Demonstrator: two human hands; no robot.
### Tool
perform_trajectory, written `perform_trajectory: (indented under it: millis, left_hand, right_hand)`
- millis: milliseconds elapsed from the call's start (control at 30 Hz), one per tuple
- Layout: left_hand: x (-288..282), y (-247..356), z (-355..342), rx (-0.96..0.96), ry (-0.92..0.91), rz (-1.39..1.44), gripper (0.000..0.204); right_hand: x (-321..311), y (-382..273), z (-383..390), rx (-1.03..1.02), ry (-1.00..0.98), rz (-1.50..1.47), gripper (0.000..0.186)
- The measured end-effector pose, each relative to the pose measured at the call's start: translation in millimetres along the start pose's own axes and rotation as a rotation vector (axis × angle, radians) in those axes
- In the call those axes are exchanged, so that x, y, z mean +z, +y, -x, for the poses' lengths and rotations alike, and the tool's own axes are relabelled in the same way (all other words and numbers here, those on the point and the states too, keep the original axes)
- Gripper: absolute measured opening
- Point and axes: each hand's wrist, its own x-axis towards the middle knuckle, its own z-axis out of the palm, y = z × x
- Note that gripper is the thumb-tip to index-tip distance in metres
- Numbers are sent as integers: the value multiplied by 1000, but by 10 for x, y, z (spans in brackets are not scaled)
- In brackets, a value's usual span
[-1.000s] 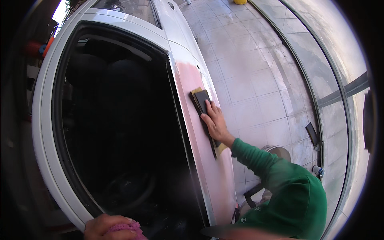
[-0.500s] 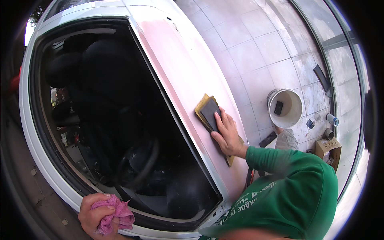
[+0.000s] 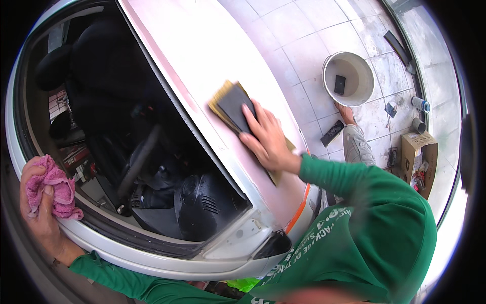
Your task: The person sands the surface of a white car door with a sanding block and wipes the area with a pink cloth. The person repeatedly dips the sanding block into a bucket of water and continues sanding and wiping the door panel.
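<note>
My right hand presses a dark sanding block flat onto the outer panel of a white car door, just beside the window opening. Yellowish sandpaper sticks out around the block's edges. The panel has a pinkish, dull tint along the window edge. Over on the far left, my left hand grips a crumpled pink cloth at the white roof edge above the window opening. Its thumb lies across the cloth.
On the tiled floor to the right stand a whitish bucket with a dark block inside, and a cardboard box. A can lies by the glass wall. My foot is below the bucket. A black side mirror base juts out near my body.
The view has shifted toward the front of the door, so most things sit farther left and higher. My left forearm now shows. Both hands keep their holds.
</note>
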Motion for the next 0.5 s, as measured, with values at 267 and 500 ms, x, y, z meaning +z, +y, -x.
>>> perform_trajectory:
  millis: [267, 500]
  left_hand:
    - [853, 581, 701, 285, -209, -165, 29]
    - [740, 257, 672, 166, -62, 144, 28]
  right_hand:
    - [33, 63, -1004, 30, 150, 32, 62]
    - [177, 159, -798, -35, 199, 36, 62]
